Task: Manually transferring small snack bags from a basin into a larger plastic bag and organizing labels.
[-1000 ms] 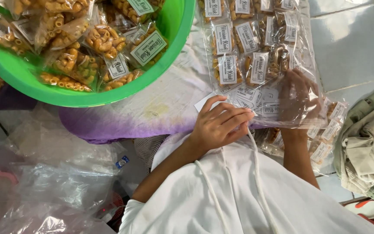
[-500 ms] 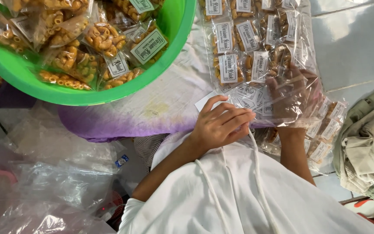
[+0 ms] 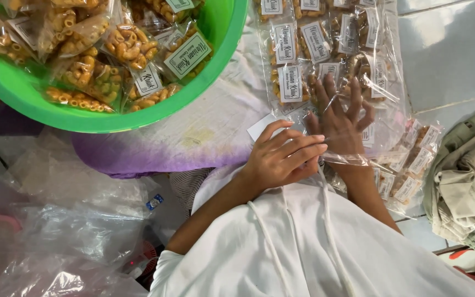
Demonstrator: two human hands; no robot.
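While spread inside the clear bag [image 3: 380, 93], right hand [image 3: 341, 124] fingers [image 3: 331, 91] among snack packets [image 3: 290, 82].

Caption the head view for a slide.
Right hand inside a clear bag of snack packets; left hand holds its opening.

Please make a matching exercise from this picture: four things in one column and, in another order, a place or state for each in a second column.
Things:
1. green basin
2. right hand
3. left hand
4. beige cloth

Places or states:
a. crumpled at the right edge
b. fingers spread inside the large clear bag
c. full of small snack packets
d. resting at the mouth of the large clear bag

Pairs: 1-c, 2-b, 3-d, 4-a
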